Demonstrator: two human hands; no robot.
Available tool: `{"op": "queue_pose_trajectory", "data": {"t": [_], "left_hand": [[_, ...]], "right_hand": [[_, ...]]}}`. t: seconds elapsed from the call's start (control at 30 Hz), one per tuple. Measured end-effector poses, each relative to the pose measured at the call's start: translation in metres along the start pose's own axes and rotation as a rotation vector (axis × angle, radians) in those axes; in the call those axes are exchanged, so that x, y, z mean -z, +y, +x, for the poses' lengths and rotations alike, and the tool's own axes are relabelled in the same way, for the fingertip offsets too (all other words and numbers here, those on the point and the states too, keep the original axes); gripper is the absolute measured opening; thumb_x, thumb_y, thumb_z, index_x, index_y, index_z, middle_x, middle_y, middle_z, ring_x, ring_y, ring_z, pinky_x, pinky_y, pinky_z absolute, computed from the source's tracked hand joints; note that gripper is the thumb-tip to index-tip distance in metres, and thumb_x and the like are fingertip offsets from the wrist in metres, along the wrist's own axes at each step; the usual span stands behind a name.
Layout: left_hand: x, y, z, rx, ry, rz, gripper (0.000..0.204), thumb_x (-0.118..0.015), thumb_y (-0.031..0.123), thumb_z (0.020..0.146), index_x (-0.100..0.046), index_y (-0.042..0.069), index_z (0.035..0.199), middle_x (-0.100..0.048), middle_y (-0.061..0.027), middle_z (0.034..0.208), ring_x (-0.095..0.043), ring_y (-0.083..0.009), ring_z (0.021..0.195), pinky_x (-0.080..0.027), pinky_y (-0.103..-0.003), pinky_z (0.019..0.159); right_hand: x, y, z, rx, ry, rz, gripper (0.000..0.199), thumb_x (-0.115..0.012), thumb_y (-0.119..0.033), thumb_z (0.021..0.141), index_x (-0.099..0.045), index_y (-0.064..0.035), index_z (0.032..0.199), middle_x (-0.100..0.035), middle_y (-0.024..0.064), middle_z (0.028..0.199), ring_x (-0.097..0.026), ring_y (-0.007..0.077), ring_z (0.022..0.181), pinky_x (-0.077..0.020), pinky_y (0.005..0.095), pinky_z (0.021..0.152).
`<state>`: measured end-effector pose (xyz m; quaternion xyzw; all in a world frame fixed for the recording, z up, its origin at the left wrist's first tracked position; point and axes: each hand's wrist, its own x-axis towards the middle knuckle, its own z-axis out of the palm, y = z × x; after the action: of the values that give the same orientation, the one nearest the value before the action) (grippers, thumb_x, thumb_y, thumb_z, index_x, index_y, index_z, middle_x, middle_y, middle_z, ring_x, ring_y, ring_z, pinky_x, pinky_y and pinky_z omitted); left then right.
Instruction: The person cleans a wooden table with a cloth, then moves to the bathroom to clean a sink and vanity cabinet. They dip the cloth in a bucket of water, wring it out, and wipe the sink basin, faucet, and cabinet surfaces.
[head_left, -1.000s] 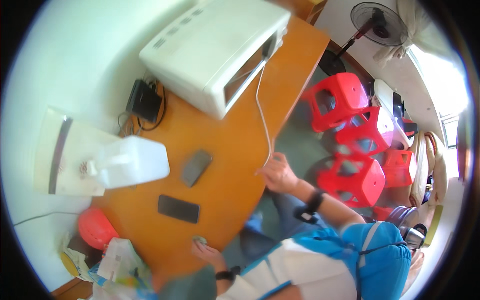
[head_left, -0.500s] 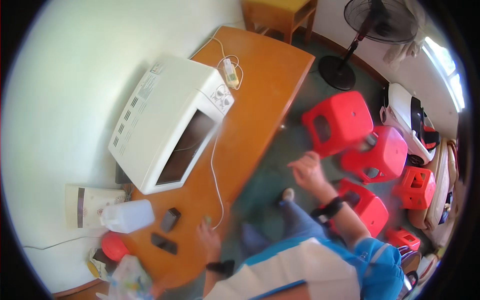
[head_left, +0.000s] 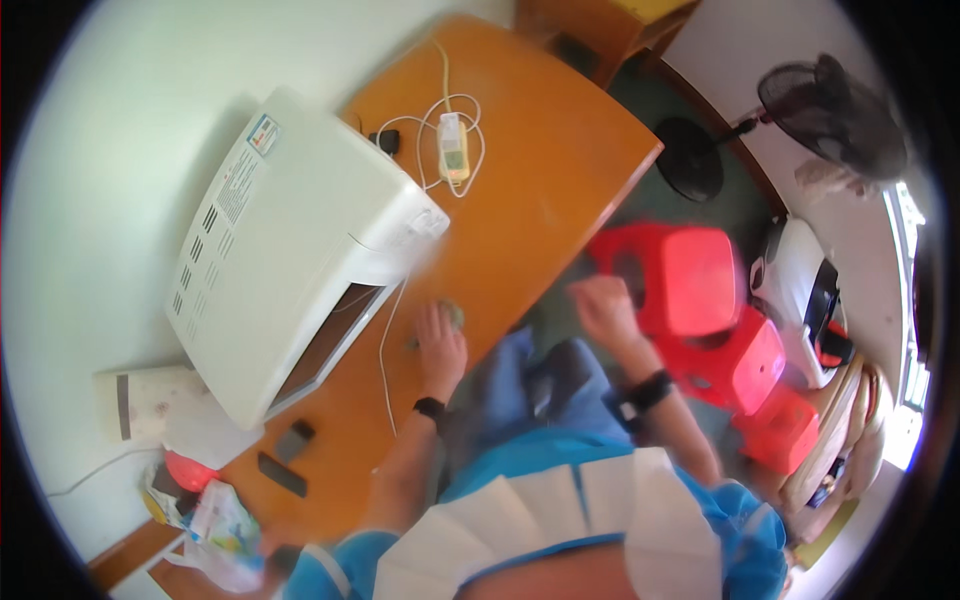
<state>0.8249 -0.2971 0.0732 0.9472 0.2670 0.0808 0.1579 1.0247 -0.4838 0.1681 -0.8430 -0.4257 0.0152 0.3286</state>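
My left hand (head_left: pixel 438 345) lies on the orange wooden table (head_left: pixel 560 170), just right of the white microwave oven (head_left: pixel 300 250). Its fingers cover a small grey-green wad (head_left: pixel 453 314); what the wad is I cannot tell. A thin white cable (head_left: pixel 385 345) runs down the tabletop beside this hand. My right hand (head_left: pixel 602 303) is curled into a fist off the table's edge, in the air over the floor, next to a red plastic stool (head_left: pixel 690 278). Both wrists wear dark bands.
A white adaptor with a coiled cord (head_left: pixel 452 150) and a black plug (head_left: pixel 388 142) lie at the table's far end. Two dark phones (head_left: pixel 290 455), a red object (head_left: pixel 188 470) and a plastic bag (head_left: pixel 222 520) sit at the near end. More red stools (head_left: pixel 760 370) and a standing fan (head_left: pixel 830 110) are at the right.
My left hand has slid along the table with the wad, from the near end by the phones to beside the microwave. My right hand left the table's edge and closed into a fist.
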Motion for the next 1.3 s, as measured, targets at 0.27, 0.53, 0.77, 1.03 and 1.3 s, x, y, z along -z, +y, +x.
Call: {"op": "queue_pose_trajectory", "data": {"t": [0.27, 0.53, 0.77, 1.03, 1.3], "left_hand": [[-0.038, 0.071, 0.111, -0.061, 0.008, -0.233, 0.047, -0.046, 0.017, 0.08, -0.038, -0.002, 0.121, -0.029, -0.02, 0.132, -0.024, -0.0373, 0.124, -0.02, -0.047, 0.101], [-0.023, 0.084, 0.149, 0.52, 0.465, -0.813, 0.027, -0.04, 0.011, 0.087, -0.049, -0.001, 0.11, -0.054, -0.0175, 0.106, -0.049, -0.0297, 0.103, -0.038, -0.035, 0.089], [-0.01, 0.1, 0.219, 0.815, 0.691, -1.012, 0.037, -0.035, 0.012, 0.09, -0.037, 0.0, 0.125, -0.048, -0.017, 0.118, -0.045, -0.0233, 0.111, -0.033, -0.031, 0.093], [-0.022, 0.074, 0.262, 0.73, 0.352, -0.538, 0.067, -0.062, 0.014, 0.072, -0.028, -0.001, 0.128, -0.037, -0.0165, 0.128, -0.031, -0.0308, 0.12, -0.027, -0.036, 0.099], [-0.03, 0.056, 0.294, 0.643, 0.305, -0.247, 0.064, -0.07, 0.015, 0.061, -0.039, 0.003, 0.116, -0.045, -0.0122, 0.106, -0.041, -0.0292, 0.099, -0.034, -0.039, 0.085]], "right_hand": [[-0.037, 0.018, 0.206, 0.124, -0.19, 0.135, 0.016, -0.055, -0.014, 0.077, -0.06, -0.0044, 0.089, -0.061, 0.0141, 0.078, -0.06, 0.026, 0.071, -0.0477, 0.0337, 0.063], [-0.123, 0.011, 0.381, -0.055, -0.909, -0.099, 0.043, -0.049, -0.042, 0.079, -0.06, -0.0013, 0.089, -0.062, 0.0138, 0.077, -0.062, 0.0226, 0.065, -0.049, 0.0303, 0.058], [-0.14, 0.017, 0.399, -0.274, -1.5, -0.034, 0.044, -0.051, -0.042, 0.078, -0.057, -0.0018, 0.094, -0.062, 0.0104, 0.078, -0.063, 0.0187, 0.064, -0.0513, 0.0278, 0.054], [-0.108, 0.041, 0.392, -0.603, -1.545, 0.367, 0.043, -0.058, -0.039, 0.079, -0.054, -0.0027, 0.102, -0.059, 0.0094, 0.093, -0.06, 0.0177, 0.076, -0.0501, 0.0264, 0.074], [-0.132, 0.046, 0.385, -0.625, -1.697, 0.328, 0.036, -0.049, -0.041, 0.084, -0.054, -0.0093, 0.1, -0.062, 0.0023, 0.088, -0.058, 0.0104, 0.073, -0.0482, 0.0217, 0.061]]}}
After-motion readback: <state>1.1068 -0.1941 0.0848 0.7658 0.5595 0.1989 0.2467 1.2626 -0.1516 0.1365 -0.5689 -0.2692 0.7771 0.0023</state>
